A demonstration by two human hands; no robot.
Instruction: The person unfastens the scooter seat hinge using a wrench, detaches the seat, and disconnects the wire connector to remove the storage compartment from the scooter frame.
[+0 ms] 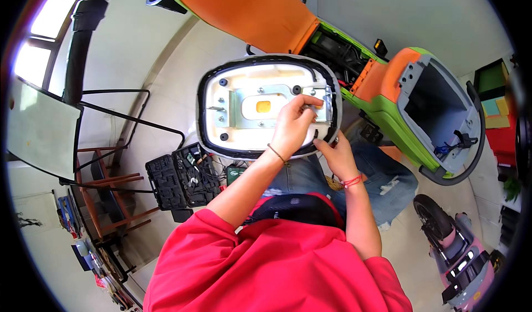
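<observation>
An upturned scooter seat (213,124) lies across my lap, its white underside up and a black trim strip round the edge. A silver metal bracket (235,102) is bolted along its middle, and a metal hinge (327,102) sits at the right end. My left hand (295,124) reaches over the underside, its fingers bent together at that hinge; what they pinch is too small to make out. At the near right corner, my right hand (339,158) grips the seat's rim, thumb on top and fingers partly hidden below.
An orange and green scooter (382,98) stands ahead and right, its under-seat bay uncovered. At left, an open black tool case (191,176) lies on the floor beside a wooden rack (111,187). A small pink scooter (468,265) is at lower right. A whiteboard (44,129) stands far left.
</observation>
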